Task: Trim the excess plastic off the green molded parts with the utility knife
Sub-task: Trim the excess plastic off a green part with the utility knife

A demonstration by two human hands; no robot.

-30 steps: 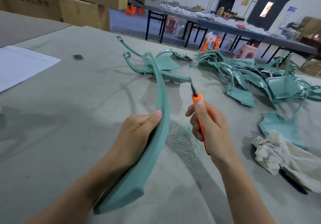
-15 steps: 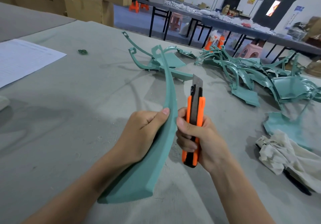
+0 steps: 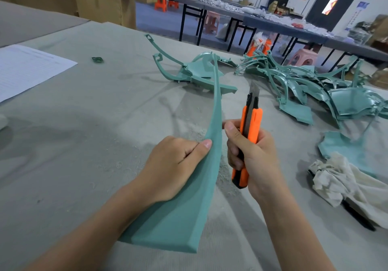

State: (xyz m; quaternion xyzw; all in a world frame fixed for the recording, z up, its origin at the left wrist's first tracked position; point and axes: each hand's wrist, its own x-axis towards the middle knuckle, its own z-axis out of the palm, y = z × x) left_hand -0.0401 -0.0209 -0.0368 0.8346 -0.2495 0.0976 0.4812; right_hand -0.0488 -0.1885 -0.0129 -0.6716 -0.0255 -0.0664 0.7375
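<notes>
The fingers (image 3: 201, 147) of the left hand (image 3: 174, 165) are wrapped round the curved green molded part (image 3: 184, 218), thumb pressed on its face, so its thin edge is offered rightward. Just beside them the utility knife (image 3: 252, 123) is gripped upright by the right hand (image 3: 258, 161), blade apart from the part, presumably to line up a stroke. Beyond the fingers, more green parts (image 3: 315, 94) are heaped on the worktop (image 3: 84, 144).

Long curved green part (image 3: 210, 178) held tilted, orange utility knife (image 3: 255, 123) just beside, blade up
</notes>
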